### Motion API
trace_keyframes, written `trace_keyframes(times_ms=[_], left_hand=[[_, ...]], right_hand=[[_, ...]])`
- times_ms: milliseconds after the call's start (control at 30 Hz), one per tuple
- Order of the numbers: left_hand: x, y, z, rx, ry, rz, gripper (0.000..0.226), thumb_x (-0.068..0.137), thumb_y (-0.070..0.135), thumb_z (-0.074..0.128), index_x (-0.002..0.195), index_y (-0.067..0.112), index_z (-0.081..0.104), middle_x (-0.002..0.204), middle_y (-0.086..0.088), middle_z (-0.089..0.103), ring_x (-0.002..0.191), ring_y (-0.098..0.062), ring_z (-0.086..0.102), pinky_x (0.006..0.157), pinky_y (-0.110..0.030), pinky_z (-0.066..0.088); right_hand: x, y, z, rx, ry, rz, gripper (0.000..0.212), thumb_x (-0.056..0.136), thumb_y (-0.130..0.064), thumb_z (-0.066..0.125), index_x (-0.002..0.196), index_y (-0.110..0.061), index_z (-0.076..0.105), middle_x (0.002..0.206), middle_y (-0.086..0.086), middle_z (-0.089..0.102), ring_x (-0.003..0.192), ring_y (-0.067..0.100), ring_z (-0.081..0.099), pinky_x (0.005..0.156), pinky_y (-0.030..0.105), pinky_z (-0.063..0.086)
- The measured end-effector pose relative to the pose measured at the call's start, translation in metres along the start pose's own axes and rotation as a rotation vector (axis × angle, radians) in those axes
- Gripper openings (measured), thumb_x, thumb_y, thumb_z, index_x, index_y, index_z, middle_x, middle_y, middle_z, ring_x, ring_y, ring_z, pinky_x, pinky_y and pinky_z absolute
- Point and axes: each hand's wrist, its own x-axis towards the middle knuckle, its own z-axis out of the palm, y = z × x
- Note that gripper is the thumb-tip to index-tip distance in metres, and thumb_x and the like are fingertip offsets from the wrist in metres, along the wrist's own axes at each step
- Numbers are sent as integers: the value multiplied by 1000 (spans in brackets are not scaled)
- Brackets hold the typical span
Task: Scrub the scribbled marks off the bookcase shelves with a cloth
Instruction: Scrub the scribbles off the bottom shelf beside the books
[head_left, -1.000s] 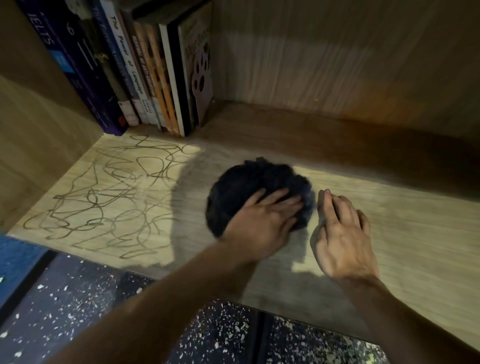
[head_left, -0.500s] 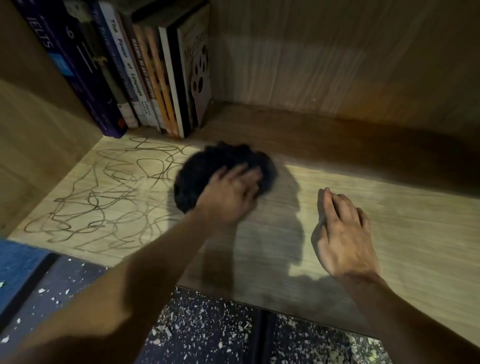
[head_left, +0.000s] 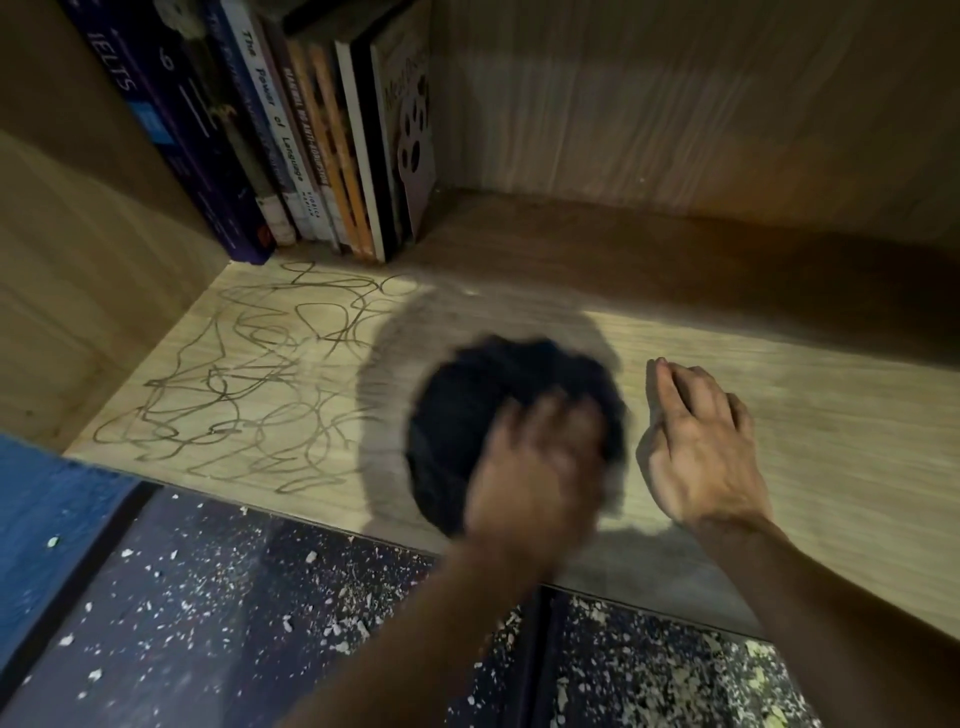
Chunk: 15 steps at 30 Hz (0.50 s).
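Note:
A dark bunched cloth (head_left: 483, 410) lies on the wooden shelf (head_left: 831, 426) near its front edge. My left hand (head_left: 535, 467) presses down on the cloth, blurred by motion, with fingers spread over it. Black scribbled marks (head_left: 249, 379) cover the left part of the shelf, just left of the cloth. My right hand (head_left: 701, 447) rests flat on the bare shelf to the right of the cloth, fingers straight and together.
A row of upright books (head_left: 291, 135) stands at the back left corner against the side wall (head_left: 78, 270). The back panel (head_left: 675, 104) closes the shelf behind. Below the front edge lies a dark speckled floor (head_left: 260, 623) and a blue mat (head_left: 47, 530).
My left hand with the cloth swept left toward the scribbles, then back right and nearer the front edge. My right hand has stayed in place.

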Motion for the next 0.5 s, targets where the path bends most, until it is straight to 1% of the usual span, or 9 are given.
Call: trace_keyframes(times_ms=[33, 100, 133, 200, 267, 367, 400, 433, 500], left_hand=[[-22, 25, 2, -20, -35, 128, 50, 87, 38, 33, 124, 21, 62, 140, 8, 51, 136, -18, 38, 111, -49, 31], [-42, 13, 3, -37, -43, 273, 44, 88, 36, 42, 126, 24, 60, 140, 11, 52, 136, -14, 39, 111, -47, 33], [-41, -9, 2, 17, -4, 264, 42, 88, 36, 43, 125, 24, 61, 138, 12, 53, 135, -13, 41, 109, -48, 36], [-34, -52, -5, 22, 104, 26, 45, 90, 37, 37, 125, 23, 61, 136, 10, 56, 134, -15, 43, 107, -51, 37], [-35, -32, -6, 2, 124, -170, 47, 87, 36, 36, 123, 21, 64, 135, 7, 57, 133, -19, 44, 108, -53, 35], [-61, 63, 12, -23, 72, 5, 47, 84, 33, 43, 124, 20, 63, 137, 6, 55, 134, -20, 43, 106, -51, 38], [-62, 70, 12, -58, 48, 78, 46, 85, 32, 45, 127, 20, 61, 139, 7, 53, 135, -18, 41, 107, -50, 38], [-60, 58, 12, -39, 59, 121, 46, 85, 31, 48, 127, 20, 60, 140, 8, 52, 135, -17, 41, 106, -51, 38], [-57, 9, 10, 47, 129, 2, 44, 82, 31, 48, 122, 19, 65, 136, 5, 56, 130, -20, 48, 104, -53, 39]], right_hand=[[0, 1, -2, 9, -11, 5, 76, 78, -34, 17, 149, -8, 27, 146, 13, 36, 139, 29, 26, 113, 48, 22], [-1, 1, -5, 22, -36, 11, 75, 78, -31, 22, 150, -9, 24, 148, 13, 33, 141, 28, 23, 115, 47, 18], [-2, 2, -4, 20, -32, 10, 75, 78, -31, 20, 150, -10, 25, 148, 13, 33, 141, 29, 23, 114, 47, 19], [-1, 1, -1, 8, -5, -7, 77, 77, -33, 14, 149, -11, 27, 146, 14, 35, 139, 30, 26, 113, 48, 21], [-1, 2, 1, -3, -6, -6, 74, 79, -32, 15, 149, -12, 27, 146, 14, 35, 138, 31, 27, 113, 49, 22], [-1, 2, -3, 30, -22, 10, 72, 79, -27, 24, 150, -13, 27, 148, 13, 34, 140, 29, 25, 113, 48, 20], [0, 3, -4, 49, -15, 14, 73, 78, -27, 25, 149, -12, 28, 148, 12, 34, 139, 29, 26, 112, 48, 20], [0, 3, -5, 63, -7, 8, 73, 78, -27, 26, 149, -11, 29, 147, 13, 35, 139, 29, 26, 112, 48, 21], [0, 3, -4, 64, -16, -16, 71, 79, -27, 29, 149, -12, 29, 147, 13, 34, 139, 30, 26, 112, 49, 21]])
